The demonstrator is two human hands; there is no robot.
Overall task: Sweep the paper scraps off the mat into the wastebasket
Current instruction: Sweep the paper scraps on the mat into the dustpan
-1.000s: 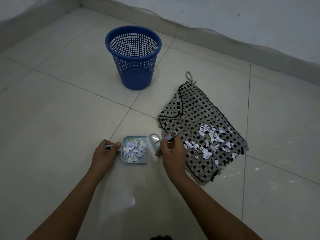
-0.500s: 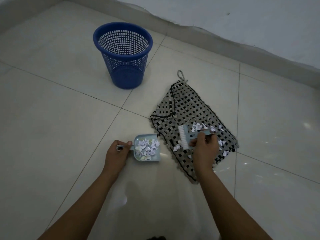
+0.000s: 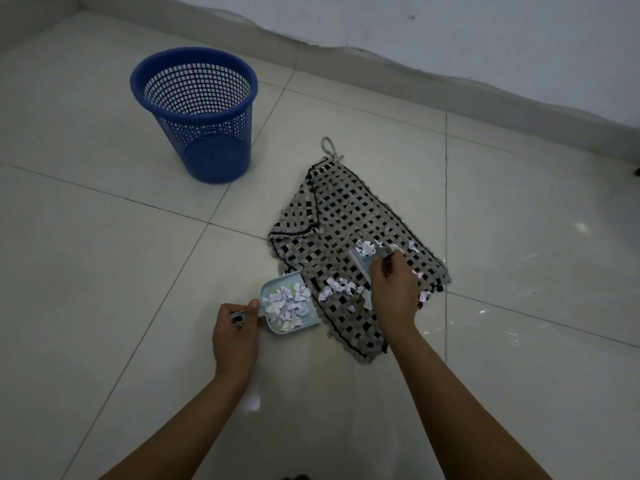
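Note:
A black-and-grey woven mat (image 3: 339, 216) lies on the tiled floor. White paper scraps (image 3: 341, 287) are scattered over its near half. My right hand (image 3: 393, 292) is over the mat, shut on a small pale brush (image 3: 362, 263) whose bristles rest on the weave. My left hand (image 3: 235, 332) holds the handle of a light blue dustpan (image 3: 268, 294) at the mat's left edge; the pan is full of scraps. The blue mesh wastebasket (image 3: 195, 109) stands upright at the far left, apart from the mat.
A raised skirting (image 3: 450, 84) and white wall run along the far side. Pale floor tiles (image 3: 86, 271) surround the mat and the basket. One mat corner is folded over at the left.
My right hand has carried the brush from beside the dustpan out onto the mat and drawn a clump of scraps toward the pan. The left hand keeps the dustpan at the mat's edge.

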